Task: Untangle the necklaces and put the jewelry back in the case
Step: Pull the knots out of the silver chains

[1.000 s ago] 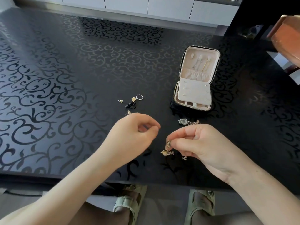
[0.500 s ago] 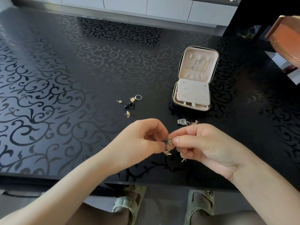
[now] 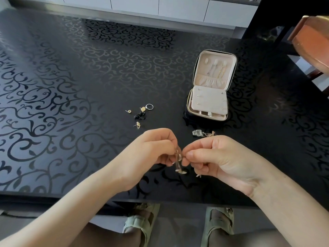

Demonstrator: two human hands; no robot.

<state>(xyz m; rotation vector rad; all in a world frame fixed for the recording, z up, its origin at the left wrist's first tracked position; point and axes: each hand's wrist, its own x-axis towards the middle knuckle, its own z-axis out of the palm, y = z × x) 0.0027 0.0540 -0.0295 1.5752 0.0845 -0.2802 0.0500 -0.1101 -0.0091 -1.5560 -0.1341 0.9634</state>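
On the black scroll-patterned bench [image 3: 71, 86], low in the centre of the frame, the left hand [image 3: 153, 154] has its fingers curled and pinches the tangled necklaces [image 3: 178, 164] at the fingertips. The gold knot hangs in the narrow gap between both hands, with a small pendant dangling just under it. The right hand [image 3: 220, 157] pinches the same tangle from the other side, thumb against forefinger and the other fingers folded under. A short end of chain [image 3: 198, 175] shows beneath it.

Above the left hand, near the middle of the frame, loose pieces lie on the bench: a gold stud [image 3: 128, 111], a black ornament [image 3: 139, 115], a gold earring [image 3: 143, 109], a silver ring [image 3: 149, 106] and, nearer the hands, a second stud [image 3: 138, 124]. Just above the right hand lies a clear charm [image 3: 197, 133] on a chain, partly hidden by the knuckles. Further up, right of centre, the case [image 3: 210, 100] stands open, with chains hanging in its raised lid. A brown chair [image 3: 313, 41] is at the upper right edge.
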